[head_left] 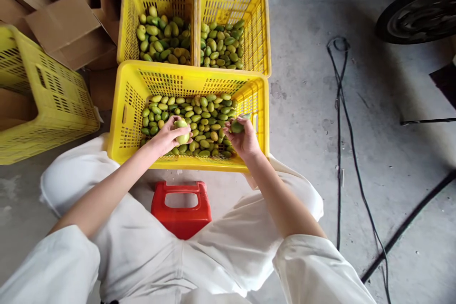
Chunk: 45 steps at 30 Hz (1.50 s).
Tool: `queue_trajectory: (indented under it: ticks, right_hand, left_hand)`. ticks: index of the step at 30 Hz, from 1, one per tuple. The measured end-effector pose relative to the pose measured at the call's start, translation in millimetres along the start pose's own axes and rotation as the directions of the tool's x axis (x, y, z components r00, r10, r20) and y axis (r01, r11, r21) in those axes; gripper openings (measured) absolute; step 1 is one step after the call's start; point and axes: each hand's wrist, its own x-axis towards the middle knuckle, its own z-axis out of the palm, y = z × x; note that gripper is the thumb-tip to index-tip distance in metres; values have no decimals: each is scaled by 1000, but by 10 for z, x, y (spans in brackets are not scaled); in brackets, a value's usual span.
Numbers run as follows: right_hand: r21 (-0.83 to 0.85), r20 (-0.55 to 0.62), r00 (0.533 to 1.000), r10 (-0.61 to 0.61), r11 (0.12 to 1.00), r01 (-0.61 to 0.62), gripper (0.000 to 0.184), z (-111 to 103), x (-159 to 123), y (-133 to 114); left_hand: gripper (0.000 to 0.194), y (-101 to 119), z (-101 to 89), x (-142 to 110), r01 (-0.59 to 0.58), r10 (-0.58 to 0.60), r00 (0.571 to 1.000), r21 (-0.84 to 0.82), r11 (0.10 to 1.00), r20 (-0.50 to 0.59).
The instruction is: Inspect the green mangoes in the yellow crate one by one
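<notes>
My left hand (167,137) is closed around a pale green, smooth oval fruit (183,137) above the near yellow crate (188,165). Over the right part of the same crate, my right hand (246,141) grips a darker green fruit (236,127) in its fingers. Below both hands lies a layer of small oval fruits (203,118), mostly green with some yellowish ones. They look like small mangoes, but I cannot tell the exact kind.
Two more yellow crates of green fruit, a left one (194,19) and a right one (268,33), stand behind. Another yellow crate (64,90) and cardboard boxes (67,23) are at left. A red plastic stool (181,221) sits between my legs. Black cables (351,137) and a wheel (420,14) are at right.
</notes>
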Motion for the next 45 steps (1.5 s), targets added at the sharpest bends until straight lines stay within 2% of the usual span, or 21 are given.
queue_trajectory:
  ticks: [3,8,10,11,16,22,27,33,36,39,45]
  right_hand:
    - [32,39,999,19,999,-20,62,-4,-21,-39]
    - [-168,144,988,61,985,-36,52,9,-74,-39]
    - [-153,163,983,90,986,-65,49,12,-69,-33]
    - [-125,172,979,107,988,-86,48,10,-58,-34]
    - [-26,201,974,104,995,-101,44,-56,60,-91]
    - [-35,137,988,78,997,-74,44,-133,119,-110]
    - [-75,144,986,84,994,-74,45,-105,104,-100]
    - [-116,221,963,156,984,-133,49,-184,174,-110]
    - [-75,194,974,119,992,-106,45,-213,194,-109]
    - [-57,137,986,92,995,-85,50,-199,188,-101]
    - [-126,117,983,139,984,-124,60,-228,207,-130]
  left_hand:
    - [49,6,-14,5,-5,6,999,-1,1000,32]
    - [19,79,30,9,49,-52,994,-37,998,-97]
    - [4,137,57,-11,50,-59,992,-76,996,-115]
    - [4,170,67,-25,43,-54,993,-98,994,-110]
    - [19,300,81,-71,-23,10,995,-133,991,-96]
    - [14,282,99,-37,-74,67,994,-78,994,-91]
    - [24,284,92,-38,-139,134,989,-74,988,-62]
    - [18,316,39,-26,-80,78,993,-20,997,-83]
    - [22,284,19,-14,-39,39,997,-3,999,-62]
    - [13,239,8,9,-50,50,998,2,999,-47]
    - [32,267,-45,59,-100,94,991,-65,993,-92]
